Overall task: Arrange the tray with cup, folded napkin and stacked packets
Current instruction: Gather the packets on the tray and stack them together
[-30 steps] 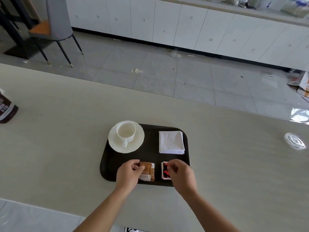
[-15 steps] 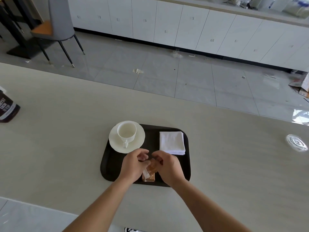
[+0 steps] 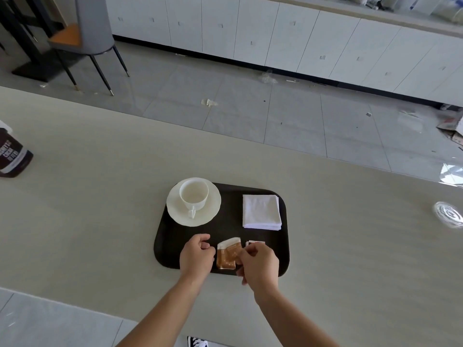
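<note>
A dark tray (image 3: pixel 230 221) lies on the pale counter. At its back left, a white cup (image 3: pixel 194 197) stands on a white saucer (image 3: pixel 175 214). A folded white napkin (image 3: pixel 261 211) sits at the back right. Brown packets (image 3: pixel 226 255) lie stacked near the front edge, the top one slightly askew. My right hand (image 3: pixel 259 262) pinches the right edge of the top brown packet. A red and black packet (image 3: pixel 254 243) peeks out behind that hand, mostly hidden. My left hand (image 3: pixel 196 256) rests just left of the stack, fingers curled and holding nothing.
A dark brown bottle (image 3: pixel 11 156) stands at the counter's far left. A clear plastic lid (image 3: pixel 449 216) lies at the far right. Beyond the counter are a tiled floor, a grey chair (image 3: pixel 85 38) and white cabinets.
Both hands were closed together over the brown packet; they have now drawn apart. The brown stack is uncovered, and the left hand has let go.
</note>
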A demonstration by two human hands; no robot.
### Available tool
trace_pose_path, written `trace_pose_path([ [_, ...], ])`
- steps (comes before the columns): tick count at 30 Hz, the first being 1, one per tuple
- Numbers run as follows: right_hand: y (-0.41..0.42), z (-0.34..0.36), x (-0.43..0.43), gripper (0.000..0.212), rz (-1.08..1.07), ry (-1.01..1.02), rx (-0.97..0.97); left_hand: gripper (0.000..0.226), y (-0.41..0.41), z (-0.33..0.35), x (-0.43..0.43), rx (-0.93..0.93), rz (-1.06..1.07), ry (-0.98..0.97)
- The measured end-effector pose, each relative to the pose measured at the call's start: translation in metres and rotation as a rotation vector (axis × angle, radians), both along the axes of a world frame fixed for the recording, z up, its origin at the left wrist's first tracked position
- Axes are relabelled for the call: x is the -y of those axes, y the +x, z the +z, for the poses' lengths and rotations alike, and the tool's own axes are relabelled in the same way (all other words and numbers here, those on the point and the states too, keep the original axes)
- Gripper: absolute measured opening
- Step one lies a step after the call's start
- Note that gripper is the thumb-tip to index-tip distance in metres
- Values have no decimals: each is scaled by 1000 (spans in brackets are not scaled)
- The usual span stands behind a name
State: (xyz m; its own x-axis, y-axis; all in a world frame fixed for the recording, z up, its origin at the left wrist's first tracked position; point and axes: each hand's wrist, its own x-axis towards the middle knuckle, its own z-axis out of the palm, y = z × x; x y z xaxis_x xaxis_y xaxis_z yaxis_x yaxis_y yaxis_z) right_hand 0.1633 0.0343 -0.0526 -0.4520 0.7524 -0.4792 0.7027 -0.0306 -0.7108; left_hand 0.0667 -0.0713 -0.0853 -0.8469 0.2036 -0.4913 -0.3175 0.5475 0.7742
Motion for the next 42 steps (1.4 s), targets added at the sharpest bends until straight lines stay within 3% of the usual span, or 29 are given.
trace_pose_path([
  [3, -3, 0, 1, 13, 43, 4, 35, 35, 3, 1, -2, -68, -51, -71],
  [7, -3, -3, 2, 14, 214, 65, 139, 19, 4, 3, -5, -125, -122, -128],
  [11, -1, -2, 0, 5, 425, 394, 127, 20, 0, 7, -10, -179, -178, -210],
  [14, -6, -2, 2, 25, 729, 536, 205, 24, 0, 8, -8, -203, -224, -231],
  [16, -9, -2, 2, 27, 808, 528, 266, 26, 0, 9, -6, -193, -225, -212],
  [24, 3, -8, 3, 26, 770, 529, 146, 23, 2, 12, -8, -202, -232, -217],
  [28, 16, -4, -20, 24, 488, 495, 46, 25, 5, 12, -11, -215, -256, -223],
  [32, 36, -7, -56, 29, 312, 441, 100, 27, 6, 9, -13, -243, -254, -230],
  [36, 36, -13, -68, 32, 374, 408, 231, 23, 6, 9, -18, -241, -232, -265],
  [42, 27, -19, -66, 28, 367, 367, 254, 16, 7, 10, -24, -277, -251, -305],
])
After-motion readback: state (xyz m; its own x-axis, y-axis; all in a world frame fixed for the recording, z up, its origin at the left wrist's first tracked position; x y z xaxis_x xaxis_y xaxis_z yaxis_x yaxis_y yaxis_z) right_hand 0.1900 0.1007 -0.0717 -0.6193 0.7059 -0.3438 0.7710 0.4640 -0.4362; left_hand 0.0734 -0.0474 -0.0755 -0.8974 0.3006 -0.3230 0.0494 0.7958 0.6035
